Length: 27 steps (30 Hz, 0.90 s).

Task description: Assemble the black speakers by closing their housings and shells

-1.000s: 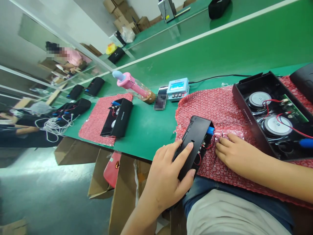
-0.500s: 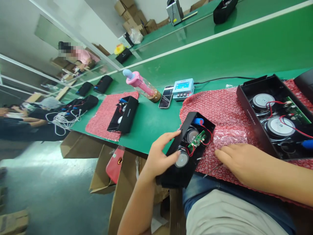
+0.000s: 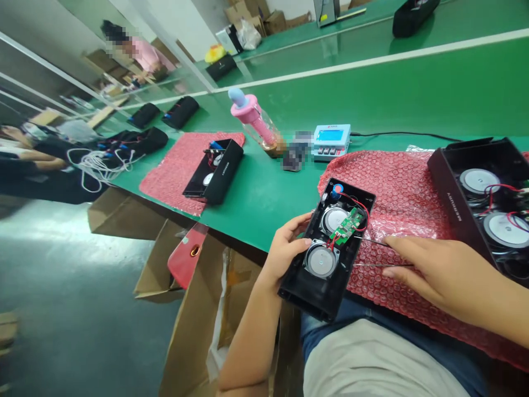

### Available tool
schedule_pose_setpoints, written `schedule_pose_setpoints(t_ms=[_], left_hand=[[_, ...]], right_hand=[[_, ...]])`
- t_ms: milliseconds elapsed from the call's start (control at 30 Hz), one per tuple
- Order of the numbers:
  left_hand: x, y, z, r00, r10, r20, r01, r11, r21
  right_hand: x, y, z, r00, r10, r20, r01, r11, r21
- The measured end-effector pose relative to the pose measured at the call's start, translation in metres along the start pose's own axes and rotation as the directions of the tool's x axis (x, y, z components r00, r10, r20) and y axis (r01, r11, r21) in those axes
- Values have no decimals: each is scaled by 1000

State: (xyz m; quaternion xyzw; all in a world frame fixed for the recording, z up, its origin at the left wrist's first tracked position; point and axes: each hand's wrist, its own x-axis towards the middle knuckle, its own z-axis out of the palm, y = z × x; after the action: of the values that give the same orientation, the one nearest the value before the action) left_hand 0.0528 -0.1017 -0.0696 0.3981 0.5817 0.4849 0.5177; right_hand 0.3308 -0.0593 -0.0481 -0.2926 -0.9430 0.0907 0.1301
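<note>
My left hand (image 3: 287, 251) grips the left side of an open black speaker box (image 3: 316, 295), tilted up over my lap. Inside it are two round silver speaker drivers, a green circuit board (image 3: 347, 225), red wires and a blue cylindrical part near the top. My right hand (image 3: 430, 270) holds metal tweezers (image 3: 374, 241) between thumb and fingers, their two prongs apart and pointing left. The tips reach the box's right side near the board; whether they touch it I cannot tell.
Red bubble wrap (image 3: 397, 182) lies under a larger open speaker box (image 3: 458, 215) at right. Behind stand a blue meter (image 3: 332, 144) with a cable, a phone (image 3: 292, 160) and a pink-lidded bottle (image 3: 258, 124). Another speaker box (image 3: 225, 171) sits leftward. Co-workers (image 3: 144, 52) are farther off.
The speaker box has been turned so its open inside faces me more. My right hand has risen from the bubble wrap, bringing the tweezers up beside the box.
</note>
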Motion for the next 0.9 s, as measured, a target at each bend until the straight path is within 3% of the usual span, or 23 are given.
schedule_pose_setpoints(t_ms=[100,200,367,600,900], left_hand=[[-11,2,15,999,22,-25,-21,999,40],[-24,11,35,995,104,-4,-101,972,211],[-34,27,58,959,268,92,-272,782,561],[-34,26,60,934,327,147,-340,679,651],[-38,29,64,925,342,162,-349,604,716]], right_hand=[[6,0,-5,1000,13,5,-13,999,33],[13,-1,-15,999,12,-33,-14,997,-79],[29,-6,-29,999,28,17,-21,952,-305],[55,-20,-45,949,202,243,-127,948,-293],[63,-21,-48,905,237,354,-148,954,-260]])
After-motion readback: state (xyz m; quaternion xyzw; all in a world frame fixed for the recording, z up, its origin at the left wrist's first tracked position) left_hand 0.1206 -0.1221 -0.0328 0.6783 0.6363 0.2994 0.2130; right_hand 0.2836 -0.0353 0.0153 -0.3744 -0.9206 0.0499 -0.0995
